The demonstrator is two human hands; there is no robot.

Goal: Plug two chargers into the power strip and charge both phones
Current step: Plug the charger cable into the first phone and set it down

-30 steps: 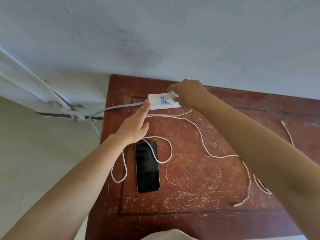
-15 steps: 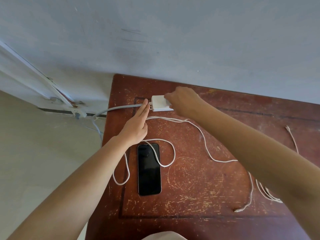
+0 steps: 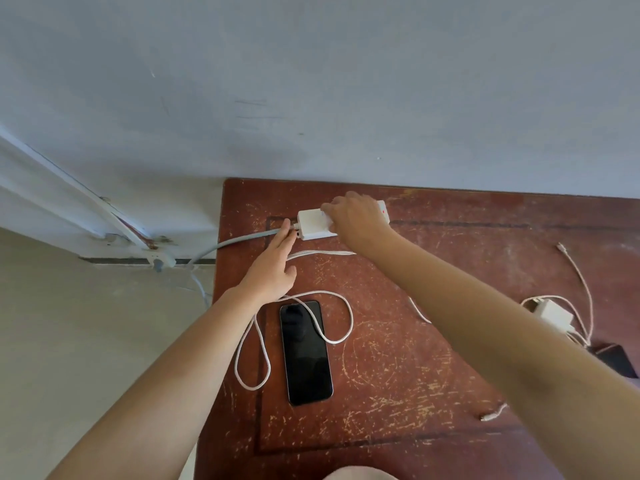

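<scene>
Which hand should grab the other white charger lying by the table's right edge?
Probably the right hand. The second charger lies on its side of the table, beside that forearm. The left hand would have to cross over.

The power strip (image 3: 317,225) sits near the wall (image 3: 346,98), leaving only a narrow band of table (image 3: 398,358) behind it. The right hand (image 3: 356,218) covers its top; the left hand (image 3: 273,268) blocks its left end. A looped white cable (image 3: 341,337) and a phone (image 3: 306,353) clutter the left front. The middle of the table lies bare, bounded on the right by a charger (image 3: 552,315) and its cable.
</scene>
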